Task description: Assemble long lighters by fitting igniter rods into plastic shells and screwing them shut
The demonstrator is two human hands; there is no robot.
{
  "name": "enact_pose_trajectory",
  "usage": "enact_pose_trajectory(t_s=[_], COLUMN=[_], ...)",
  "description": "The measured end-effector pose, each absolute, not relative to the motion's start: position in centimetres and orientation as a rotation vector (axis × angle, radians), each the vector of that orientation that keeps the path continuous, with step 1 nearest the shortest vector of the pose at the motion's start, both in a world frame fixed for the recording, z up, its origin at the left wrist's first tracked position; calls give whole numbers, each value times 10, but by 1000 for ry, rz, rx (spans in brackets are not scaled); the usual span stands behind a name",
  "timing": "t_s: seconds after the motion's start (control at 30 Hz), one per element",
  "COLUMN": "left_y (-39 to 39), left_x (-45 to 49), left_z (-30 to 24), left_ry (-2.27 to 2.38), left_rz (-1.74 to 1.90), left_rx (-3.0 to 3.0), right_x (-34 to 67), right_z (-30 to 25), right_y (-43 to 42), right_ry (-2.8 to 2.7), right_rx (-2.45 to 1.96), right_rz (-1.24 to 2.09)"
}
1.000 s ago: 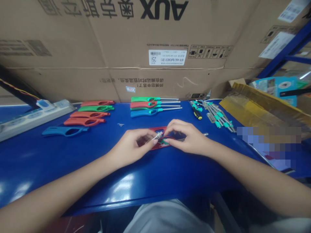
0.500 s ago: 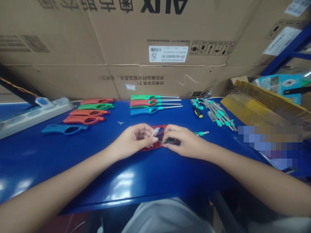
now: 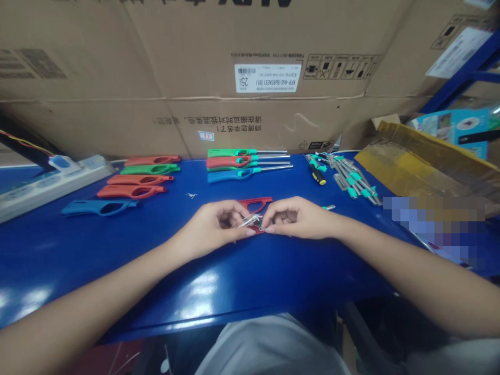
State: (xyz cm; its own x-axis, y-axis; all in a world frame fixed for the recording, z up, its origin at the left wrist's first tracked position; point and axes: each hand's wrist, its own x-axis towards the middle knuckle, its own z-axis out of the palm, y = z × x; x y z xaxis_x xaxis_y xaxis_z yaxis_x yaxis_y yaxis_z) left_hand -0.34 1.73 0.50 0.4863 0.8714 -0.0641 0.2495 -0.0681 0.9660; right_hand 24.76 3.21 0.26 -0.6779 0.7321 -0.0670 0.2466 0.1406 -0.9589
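Both hands meet over a red lighter shell [image 3: 255,202] lying open on the blue table [image 3: 156,250]. My left hand [image 3: 214,226] pinches a small clear, silvery part [image 3: 250,221] between thumb and fingertips. My right hand [image 3: 292,216] is curled, fingertips pressed on the shell's near edge beside that part. A teal-collared metal tube [image 3: 328,207] pokes out behind the right hand. What lies under the fingers is hidden.
Empty red, green and blue shells [image 3: 133,182] lie at the left. Assembled lighters [image 3: 242,164] sit at the back centre. Metal tubes with teal collars [image 3: 351,179] and a screwdriver [image 3: 317,174] lie at the right. A power strip [image 3: 47,182], cardboard boxes [image 3: 234,78] and a yellow bag [image 3: 422,161] border the table.
The hands drew closer together over the red shell. The clear part in the left fingers dropped from tilted up to nearly level, and the view shifted slightly.
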Motion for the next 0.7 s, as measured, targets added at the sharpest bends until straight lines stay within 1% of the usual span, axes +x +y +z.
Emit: enact_pose_trajectory(t_s=[0.17,0.33,0.7], left_y=[17,17,16], left_x=[-3,-3,-4], left_z=[4,5,5], left_ry=[997,1006,1016], left_rz=[672,684,669], left_rx=[1626,1644,1726], right_x=[249,246,246], right_z=[1,3,2], right_y=[33,33,35], right_ry=[-2011,-1925,-1866], right_rx=[-839,-871,-962], right_rz=[1572,1622,1583])
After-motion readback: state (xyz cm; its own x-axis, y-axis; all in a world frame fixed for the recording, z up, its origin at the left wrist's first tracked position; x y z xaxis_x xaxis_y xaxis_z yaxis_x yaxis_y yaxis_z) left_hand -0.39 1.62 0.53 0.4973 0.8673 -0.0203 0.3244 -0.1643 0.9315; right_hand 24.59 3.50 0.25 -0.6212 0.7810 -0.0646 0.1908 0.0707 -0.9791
